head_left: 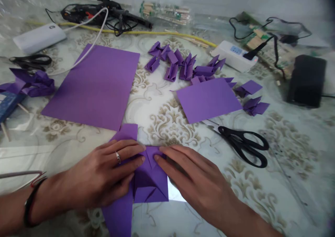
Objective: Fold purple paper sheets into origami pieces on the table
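A folded piece of purple paper [151,181] lies flat near the front, with triangular flaps creased at its top and bottom ends. At its upper left corner, my left hand [104,174] presses and grips the fold with thumb and fingertips; a ring is on one finger. Another purple paper piece [119,216] runs beneath that hand, partly hidden. On the upper right corner, the fingers of my right hand [196,181] are closed on the same fold. Black-handled scissors [242,143] rest to the right, their blades partly under a small purple sheet [209,99].
A large purple sheet [96,87] lies at the left. Several folded purple pieces [187,66] cluster behind. A power bank [40,38], a second pair of scissors [34,61], a yellow cable [146,32], a white power strip [235,55] and a black box-shaped object [306,80] stand around the table's back.
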`<state>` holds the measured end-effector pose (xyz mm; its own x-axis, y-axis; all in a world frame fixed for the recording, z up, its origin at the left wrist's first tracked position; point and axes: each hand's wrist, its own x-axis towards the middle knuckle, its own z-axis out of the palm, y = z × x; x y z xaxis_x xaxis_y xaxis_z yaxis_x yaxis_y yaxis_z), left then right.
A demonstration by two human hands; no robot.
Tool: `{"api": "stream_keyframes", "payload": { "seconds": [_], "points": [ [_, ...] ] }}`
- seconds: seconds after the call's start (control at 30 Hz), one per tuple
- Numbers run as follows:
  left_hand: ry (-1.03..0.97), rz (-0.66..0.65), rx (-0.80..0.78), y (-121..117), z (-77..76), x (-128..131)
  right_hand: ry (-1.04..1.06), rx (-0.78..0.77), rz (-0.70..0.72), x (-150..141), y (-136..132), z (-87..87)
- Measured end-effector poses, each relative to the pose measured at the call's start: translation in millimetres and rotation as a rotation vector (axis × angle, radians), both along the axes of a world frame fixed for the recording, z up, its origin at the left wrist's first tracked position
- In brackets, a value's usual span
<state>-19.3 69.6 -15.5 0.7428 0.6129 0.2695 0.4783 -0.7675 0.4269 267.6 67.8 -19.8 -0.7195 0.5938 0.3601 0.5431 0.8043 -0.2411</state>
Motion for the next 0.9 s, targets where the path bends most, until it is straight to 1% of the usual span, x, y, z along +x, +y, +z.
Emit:
{"api": "stream_keyframes", "payload": {
  "seconds": [0.13,0.27,0.43,0.53,0.6,0.73,0.9],
  "points": [
    [0.029,0.036,0.003,0,0.8,6,-0.079,-0.02,-0.018,5,-10,-4.3],
    [0.067,0.014,0.039,3,0.2,8,-0.1,-0.044,-0.041,4,-14,-6.2],
    [0.127,-0.033,0.06,1,-3.8,1,-0.13,-0.007,-0.053,4,-13,-0.3],
    [0.135,-0.014,0.048,-4,-7.3,-2,-0.17,0.009,-0.051,4,-12,1.4],
    [0.153,0.0,0.039,-6,-8.6,-4,-0.184,0.011,-0.038,5,-11,0.1],
    [0.208,-0.031,0.043,-8,-9.1,-9,-0.178,0.017,-0.027,6,-12,-4.8],
    [0.276,-0.049,0.091,-6,-8.9,-11,-0.185,-0.019,-0.035,6,-15,-7.3]
  ]
}}
